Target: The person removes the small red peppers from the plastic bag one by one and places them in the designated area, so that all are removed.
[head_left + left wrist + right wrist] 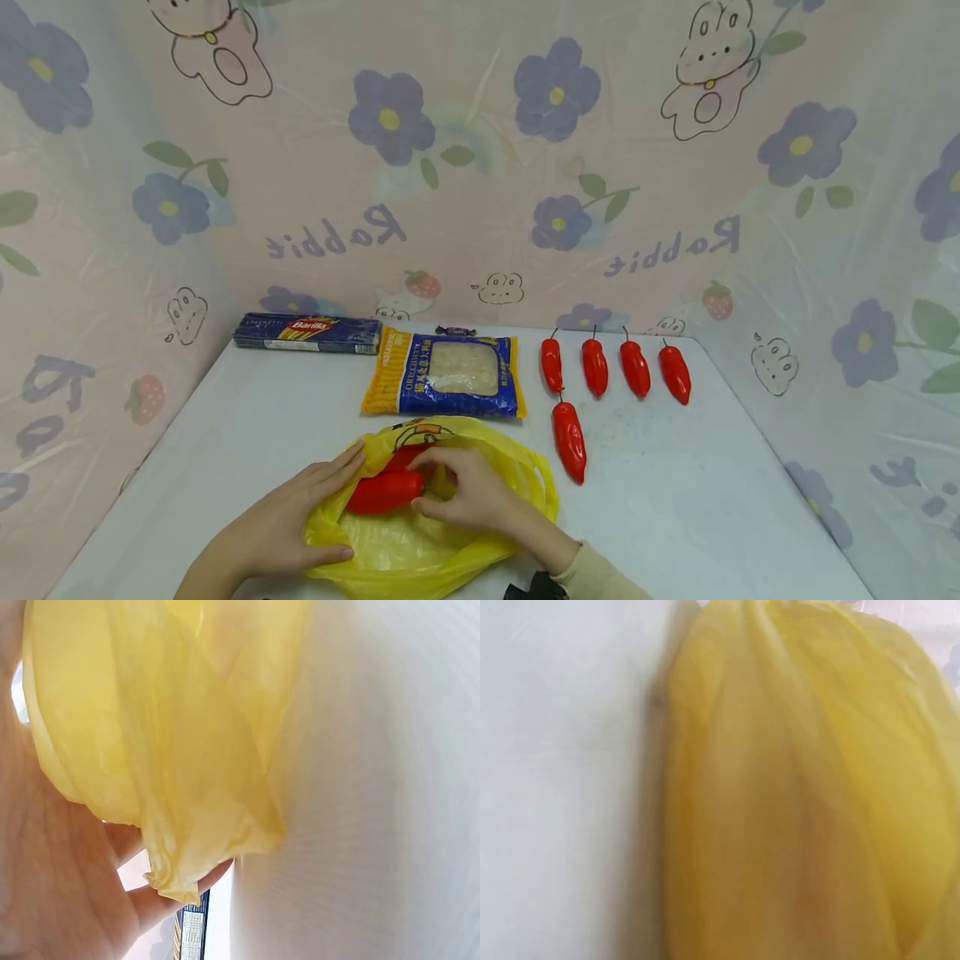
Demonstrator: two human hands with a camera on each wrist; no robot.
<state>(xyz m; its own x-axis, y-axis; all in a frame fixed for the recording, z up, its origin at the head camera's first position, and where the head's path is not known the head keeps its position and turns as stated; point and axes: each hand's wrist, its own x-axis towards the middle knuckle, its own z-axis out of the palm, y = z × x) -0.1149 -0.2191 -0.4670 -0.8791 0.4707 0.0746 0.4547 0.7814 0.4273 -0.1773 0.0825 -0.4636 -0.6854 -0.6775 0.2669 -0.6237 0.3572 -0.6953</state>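
Note:
A yellow plastic bag [405, 546] lies with its mouth spread on the table, and red chili peppers [386, 492] sit inside it. At the bag's left rim, my left hand [288, 508] has its fingers stretched along the plastic and its thumb apart from them. The left wrist view shows the bag's side [187, 750] against the palm and fingers. My right hand [465, 492] reaches into the mouth and pinches the stem end of the front pepper between thumb and fingers. Only yellow plastic [780, 787] and white table fill the right wrist view; that hand's fingers are hidden there.
Beyond the bag lies a blue and yellow pasta packet [461, 371], with a dark wrapped candy [456, 331] behind it. A Barilla spaghetti pack [307, 333] is at the back left. Several red peppers [595, 367] lie right, one [568, 442] nearer the bag. Printed curtains surround the table.

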